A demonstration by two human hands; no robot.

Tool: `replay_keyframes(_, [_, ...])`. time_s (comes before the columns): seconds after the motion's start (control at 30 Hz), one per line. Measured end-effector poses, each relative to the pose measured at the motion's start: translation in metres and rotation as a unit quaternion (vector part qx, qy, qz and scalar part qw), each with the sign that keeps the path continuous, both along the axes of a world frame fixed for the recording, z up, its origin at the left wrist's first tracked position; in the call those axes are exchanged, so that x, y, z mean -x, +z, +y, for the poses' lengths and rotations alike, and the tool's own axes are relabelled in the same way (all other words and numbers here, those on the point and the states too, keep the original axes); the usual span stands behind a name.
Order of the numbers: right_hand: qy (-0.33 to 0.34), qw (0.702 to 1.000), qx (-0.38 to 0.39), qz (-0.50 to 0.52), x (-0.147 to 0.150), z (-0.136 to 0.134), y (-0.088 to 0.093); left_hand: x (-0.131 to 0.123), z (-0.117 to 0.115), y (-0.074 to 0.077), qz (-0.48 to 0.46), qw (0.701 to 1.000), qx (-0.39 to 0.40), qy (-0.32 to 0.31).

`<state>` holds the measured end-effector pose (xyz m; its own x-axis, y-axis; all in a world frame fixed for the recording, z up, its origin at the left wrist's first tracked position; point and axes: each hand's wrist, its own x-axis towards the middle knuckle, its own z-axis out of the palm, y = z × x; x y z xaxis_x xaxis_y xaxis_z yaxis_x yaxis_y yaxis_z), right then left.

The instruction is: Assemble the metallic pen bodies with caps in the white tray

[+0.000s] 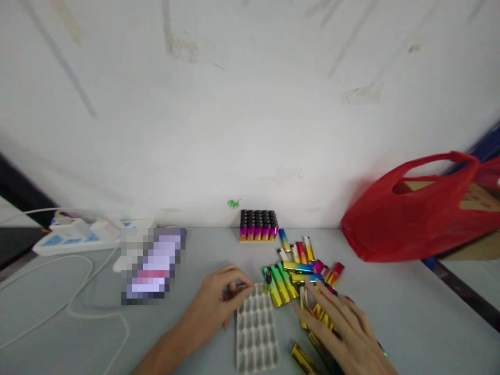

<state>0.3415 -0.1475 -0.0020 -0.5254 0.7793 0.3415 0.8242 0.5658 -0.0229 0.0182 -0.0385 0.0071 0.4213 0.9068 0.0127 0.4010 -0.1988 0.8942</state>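
A pale tray point(257, 329) with rows of small pockets lies on the table in front of me. My left hand point(221, 294) pinches its far left corner between thumb and fingers. One lighter with a dark top point(267, 281) stands upright at the tray's far right corner. To the right spreads a loose pile of shiny lighters, with several green-and-yellow lighters point(282, 285) side by side next to the tray. My right hand point(338, 323) is over the near part of the pile, fingers stretched and apart, covering some lighters. A gold lighter point(302, 358) lies nearer to me.
Against the wall stands a block of upright lighters point(258, 226) with black tops. A red bag point(406, 219) with a cardboard box sits at the right. On the left are a blurred-out phone point(156, 271), a white power strip point(82, 237) and loose white cable point(91, 312).
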Motion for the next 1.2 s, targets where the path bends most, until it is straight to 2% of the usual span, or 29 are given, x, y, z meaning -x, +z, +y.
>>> replay_keyframes(0.1, [-0.002, 0.998, -0.027, -0.060, 0.007, -0.011, -0.028, 0.000, 0.000, 0.002, 0.009, 1.000, -0.008, 0.001])
replay_keyframes(0.17, [0.004, 0.996, -0.029, -0.080, 0.007, -0.010, -0.031, 0.001, 0.000, 0.004, 0.015, 1.000, -0.020, 0.003])
replay_keyframes(0.3, [0.023, 0.997, -0.008, -0.073, -0.003, 0.002, -0.003, 0.000, 0.001, 0.007, 0.019, 0.999, -0.040, 0.005])
replay_keyframes(0.43, [0.027, 0.997, 0.052, -0.040, -0.018, 0.013, 0.023, -0.001, 0.001, 0.006, 0.020, 0.999, -0.042, 0.006])
replay_keyframes(0.6, [0.033, 0.997, 0.066, 0.013, -0.020, 0.018, 0.027, -0.001, 0.000, 0.007, 0.023, 0.999, -0.043, 0.011])
replay_keyframes(0.73, [0.010, 0.997, 0.046, 0.059, 0.021, 0.024, 0.028, 0.001, 0.001, 0.010, 0.030, 0.999, -0.044, 0.006])
replay_keyframes(0.83, [-0.021, 0.998, 0.042, 0.050, 0.057, 0.035, 0.023, 0.003, 0.002, 0.011, 0.037, 0.998, -0.047, 0.002])
replay_keyframes(0.93, [-0.021, 0.999, 0.020, 0.032, 0.073, 0.040, 0.007, 0.004, 0.003, 0.012, 0.042, 0.998, -0.048, 0.001])
replay_keyframes(1.07, [0.031, 0.999, -0.024, -0.006, 0.060, 0.028, -0.013, 0.005, 0.003, 0.012, 0.041, 0.998, -0.043, 0.002])
replay_keyframes(1.2, [0.075, 0.995, -0.039, -0.047, 0.034, 0.012, -0.015, 0.005, 0.001, 0.011, 0.040, 0.998, -0.037, 0.006])
